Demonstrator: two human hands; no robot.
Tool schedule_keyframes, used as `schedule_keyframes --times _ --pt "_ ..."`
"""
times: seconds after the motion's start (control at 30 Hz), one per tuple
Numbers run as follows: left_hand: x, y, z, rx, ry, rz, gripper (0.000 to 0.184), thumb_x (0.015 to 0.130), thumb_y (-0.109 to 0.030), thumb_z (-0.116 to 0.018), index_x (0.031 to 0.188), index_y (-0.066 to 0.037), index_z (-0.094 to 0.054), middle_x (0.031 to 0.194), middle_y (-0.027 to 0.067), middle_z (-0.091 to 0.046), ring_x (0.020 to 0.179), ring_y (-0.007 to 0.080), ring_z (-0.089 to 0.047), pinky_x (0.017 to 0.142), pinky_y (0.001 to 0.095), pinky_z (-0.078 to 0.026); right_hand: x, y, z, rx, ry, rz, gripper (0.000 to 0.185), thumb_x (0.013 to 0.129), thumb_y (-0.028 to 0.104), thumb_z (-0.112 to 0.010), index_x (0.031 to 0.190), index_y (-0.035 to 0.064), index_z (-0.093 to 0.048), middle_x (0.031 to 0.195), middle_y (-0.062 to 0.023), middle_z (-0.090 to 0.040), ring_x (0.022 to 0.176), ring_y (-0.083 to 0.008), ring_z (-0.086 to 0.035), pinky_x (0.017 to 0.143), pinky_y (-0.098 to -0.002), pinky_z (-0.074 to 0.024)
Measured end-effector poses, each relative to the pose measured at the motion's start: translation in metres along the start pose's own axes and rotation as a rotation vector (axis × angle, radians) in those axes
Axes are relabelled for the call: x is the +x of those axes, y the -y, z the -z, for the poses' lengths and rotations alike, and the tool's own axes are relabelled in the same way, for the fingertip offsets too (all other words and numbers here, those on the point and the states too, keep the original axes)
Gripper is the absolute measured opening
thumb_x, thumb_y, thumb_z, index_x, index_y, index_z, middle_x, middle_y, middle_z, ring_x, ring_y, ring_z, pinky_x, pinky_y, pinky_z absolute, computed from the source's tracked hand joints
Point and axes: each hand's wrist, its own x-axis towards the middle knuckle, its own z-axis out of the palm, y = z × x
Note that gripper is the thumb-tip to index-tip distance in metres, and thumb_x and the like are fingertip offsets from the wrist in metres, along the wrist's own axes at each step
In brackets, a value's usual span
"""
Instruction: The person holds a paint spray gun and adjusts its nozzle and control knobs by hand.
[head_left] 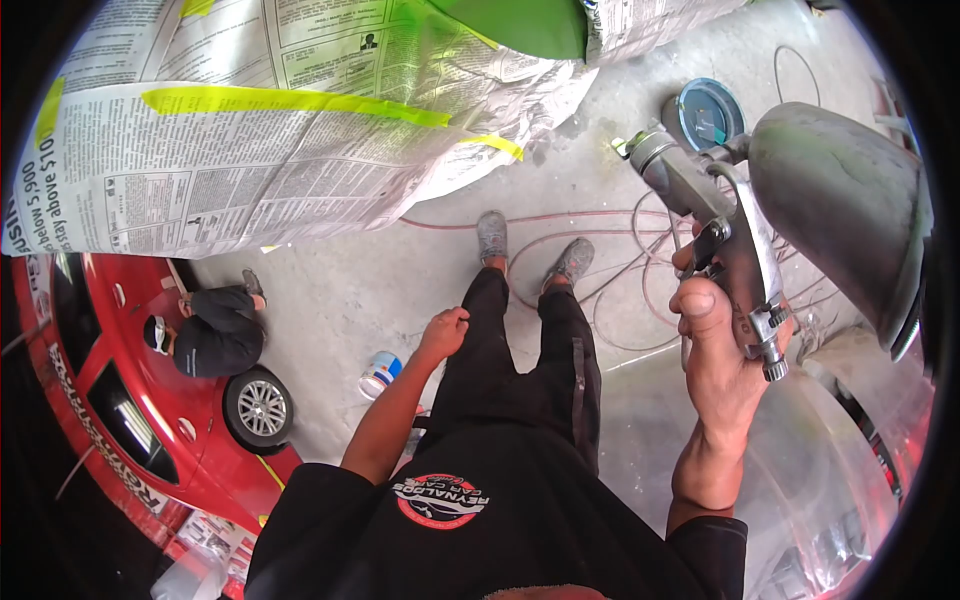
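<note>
- The right hand (730, 350) holds the spray gun (752, 258), raised ahead of the body; its fingers wrap the handle, the thumb lying along the near side.
- Handling it well, I judge, calls for a firm wrist, an even pace and distance from the surface, and the dark cup (835, 190) kept from tipping.
- Left of the gun and lower, the left hand (447, 333) is beside the thigh, fingers loosely curled; its palm is turned away, so I cannot tell whether anything is inside.
- Beyond the gun's handle, hoses (640, 245) loop over the floor; feet are best kept clear of them.
- Just past the gun's nozzle, a blue bucket (680, 112) stands on the floor.
- Left of the nozzle, newspaper (330, 150) and yellow tape (300, 101) surround a green surface (530, 25), cut off at the top.
- Far left of the gun, a person (222, 335) crouches by a red car (205, 425); what their hands do is unclear.
- Hidden: the cup's contents, the gun's hose connection, and whether the trigger is pressed.
</note>
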Motion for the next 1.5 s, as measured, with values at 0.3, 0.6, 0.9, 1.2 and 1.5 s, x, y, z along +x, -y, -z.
schedule_keyframes --times 0.3,0.6,0.9,1.2,1.5 --pt "0.000 0.001 -0.004 0.017 0.017 0.015 0.016 0.089 -0.013 -0.064 0.104 -0.006 -0.065 0.097 0.0186 -0.071 0.095 0.0389 -0.068 0.086 0.0473 -0.054 -0.016 -0.002 0.013 0.129 0.165 -0.010 0.060 0.071 0.038 -0.094 0.109 -0.0010 -0.067 0.083 -0.0016 -0.064 0.072 -0.0094 -0.055 0.067 -0.0249 -0.0447" --pt "0.002 -0.004 -0.002 -0.001 0.021 0.005 0.016 0.090 -0.013 -0.064 0.104 -0.006 -0.066 0.098 0.0187 -0.071 0.096 0.0388 -0.068 0.087 0.0467 -0.054 -0.017 0.002 0.014 0.178 0.047 -0.085 0.063 0.076 0.039 -0.091 0.113 -0.0047 -0.065 0.083 0.0009 -0.057 0.074 -0.0080 -0.052 0.068 -0.0246 -0.0436" --pt "0.001 -0.005 0.000 0.008 0.012 0.013 0.017 0.090 -0.013 -0.064 0.104 -0.005 -0.066 0.097 0.0195 -0.071 0.095 0.0392 -0.068 0.087 0.0470 -0.054 -0.004 0.005 0.013 -0.011 -0.046 -0.012 0.077 0.087 0.057 -0.075 0.126 -0.0080 -0.063 0.098 -0.0103 -0.070 0.068 -0.0104 -0.060 0.056 -0.0230 -0.0444" --pt "0.002 -0.004 -0.001 0.008 0.018 0.012 0.016 0.090 -0.014 -0.064 0.104 -0.006 -0.066 0.098 0.0186 -0.071 0.096 0.0384 -0.068 0.088 0.0468 -0.054 -0.019 0.003 0.020 0.219 0.119 -0.146 0.079 0.068 0.056 -0.091 0.114 -0.0035 -0.068 0.083 -0.0006 -0.065 0.074 -0.0097 -0.056 0.067 -0.0256 -0.0450" --pt "0.004 -0.004 -0.001 0.036 0.015 0.003 0.016 0.090 -0.014 -0.065 0.104 -0.006 -0.065 0.099 0.0174 -0.072 0.098 0.0373 -0.068 0.089 0.0461 -0.054 -0.017 0.012 0.017 0.078 -0.030 -0.094 0.089 0.081 0.064 -0.076 0.131 -0.0078 -0.060 0.099 -0.0105 -0.069 0.070 -0.0115 -0.060 0.058 -0.0232 -0.0429"
